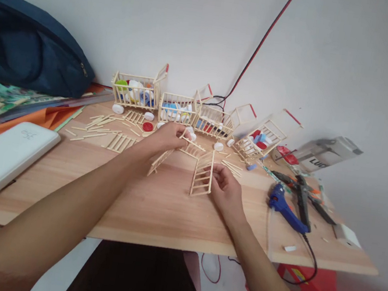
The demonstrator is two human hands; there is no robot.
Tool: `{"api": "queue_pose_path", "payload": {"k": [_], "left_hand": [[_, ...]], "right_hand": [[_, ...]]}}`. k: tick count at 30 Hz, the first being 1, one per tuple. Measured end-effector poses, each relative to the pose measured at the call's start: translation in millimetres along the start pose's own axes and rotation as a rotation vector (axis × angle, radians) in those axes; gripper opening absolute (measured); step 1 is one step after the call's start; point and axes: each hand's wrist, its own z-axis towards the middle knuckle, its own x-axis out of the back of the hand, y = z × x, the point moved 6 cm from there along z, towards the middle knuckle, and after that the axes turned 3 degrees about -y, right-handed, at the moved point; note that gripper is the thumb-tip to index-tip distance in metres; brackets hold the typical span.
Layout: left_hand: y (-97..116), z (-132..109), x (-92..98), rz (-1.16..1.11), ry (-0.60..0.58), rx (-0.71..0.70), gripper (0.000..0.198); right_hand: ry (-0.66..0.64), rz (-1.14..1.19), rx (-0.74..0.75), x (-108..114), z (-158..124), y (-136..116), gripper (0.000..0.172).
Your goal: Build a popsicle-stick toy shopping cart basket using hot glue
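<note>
At the middle of the wooden tabletop (153,224), three slatted stick panels are held or stood between two bare hands. The rear panel (193,150) is gripped near its upper left corner by the fingertips of the left hand (170,137), which is reached across from the near left. The left panel (160,162) is set at a slant below that hand and is partly covered by it; whether it is joined to the rear panel cannot be told. The right panel (202,180) is grasped along its outer edge by the thumb and fingers of the right hand (226,187), and is held tilted upright, its rungs facing the near edge.

Behind the hands, four miniature stick shopping carts (214,122) are lined up near the wall (182,27), with coloured bottle caps (134,92) contained in their baskets. To the left, loose wooden sticks (98,124) are scattered beside a flat ladder-like panel (121,143) and a red bottle cap (147,127). A white power bank (9,161) is laid at the far left, below a navy bag (30,45). To the right, a blue glue gun (288,210) is placed beside black-handled tools (302,200), with a carton (327,155) leaned behind them.
</note>
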Motion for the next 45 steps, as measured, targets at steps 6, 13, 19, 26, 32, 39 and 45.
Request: {"api": "queue_pose_path", "payload": {"k": [6,13,19,26,32,39,45], "left_hand": [[3,-5,1.6,0.003,-0.008,0.044,0.019],[-6,0,3.4,0.016,-0.006,0.008,0.019],[-1,-4,2.3,-0.033,-0.012,0.032,0.018],[0,-5,0.9,-0.032,-0.014,0.031,0.018],[-3,-3,1.2,-0.015,-0.002,0.042,0.021],[-4,-2,1.8,-0.037,0.013,0.051,0.020],[-5,-1,0.4,-0.056,0.009,0.054,0.018]], "right_hand": [[0.018,-0.006,-0.068,8,-1,1,0.023],[-0.017,-0.156,-0.148,23,-1,6,0.024],[0.018,-0.331,-0.141,38,0,2,0.025],[0.147,-0.684,-0.088,79,-21,-25,0.033],[0.270,-0.959,-0.143,126,-41,-33,0.033],[0.317,-1.276,-0.273,178,-69,-8,0.046],[0.212,-1.291,-0.342,188,-88,19,0.072]]}}
